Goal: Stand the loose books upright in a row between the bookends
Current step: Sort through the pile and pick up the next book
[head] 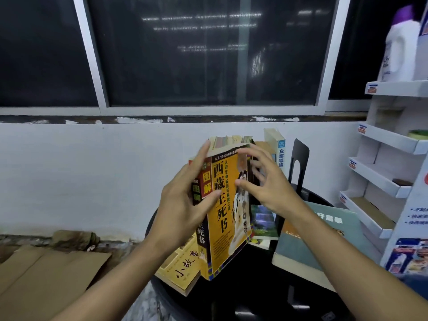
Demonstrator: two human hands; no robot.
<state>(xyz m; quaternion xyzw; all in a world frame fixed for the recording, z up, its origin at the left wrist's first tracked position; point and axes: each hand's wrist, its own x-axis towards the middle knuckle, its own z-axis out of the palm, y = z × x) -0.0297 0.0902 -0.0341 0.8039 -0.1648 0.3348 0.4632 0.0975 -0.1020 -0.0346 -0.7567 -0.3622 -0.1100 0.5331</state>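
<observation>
A thick orange book (228,218) with a dark spine stands tilted on the round black table (254,286). My left hand (185,200) grips its spine and top corner. My right hand (266,184) has spread fingers, with the thumb touching the cover's right edge. Behind the orange book several books (231,140) stand upright. A white book with a blue spine (279,149) leans against the black bookend (298,163) at the right. A yellow book (183,269) lies flat at the front left, and a teal book (324,242) lies flat at the right. The left bookend is hidden.
A small green-covered book (264,221) lies flat between the orange and teal books. A white cardboard display shelf (389,158) stands at the right, holding a white bottle (400,47). Flattened cardboard (46,279) lies on the floor at the left. A white wall and dark window are behind.
</observation>
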